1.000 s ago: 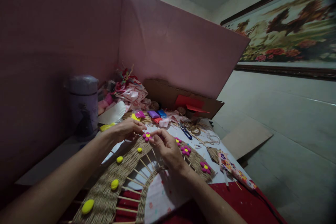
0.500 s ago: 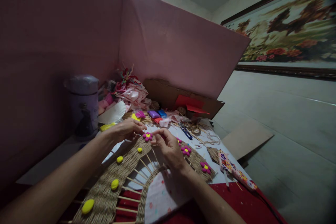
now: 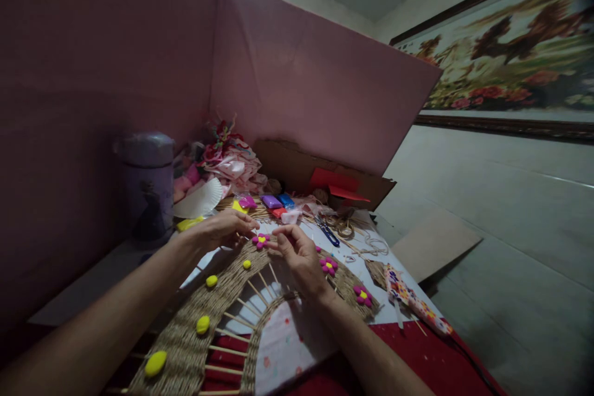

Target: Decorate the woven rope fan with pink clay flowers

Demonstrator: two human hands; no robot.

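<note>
A woven straw arch with wooden spokes lies in front of me. Yellow clay blobs sit along its left side and pink clay flowers along its right. My left hand rests at the top of the arch, fingers curled and pinched beside a pink flower with a yellow centre. My right hand is just right of that flower, its fingertips pinched against it. What either pinch holds is too small to name.
A grey lidded flask stands at the left by a white paper plate. Clay packets, blue-handled scissors, a fabric heap and a cardboard box lie behind. Pink boards wall the back and left.
My right hand has shifted slightly up and left, closer to the pink flower at the top of the arch. The left hand has hardly moved.
</note>
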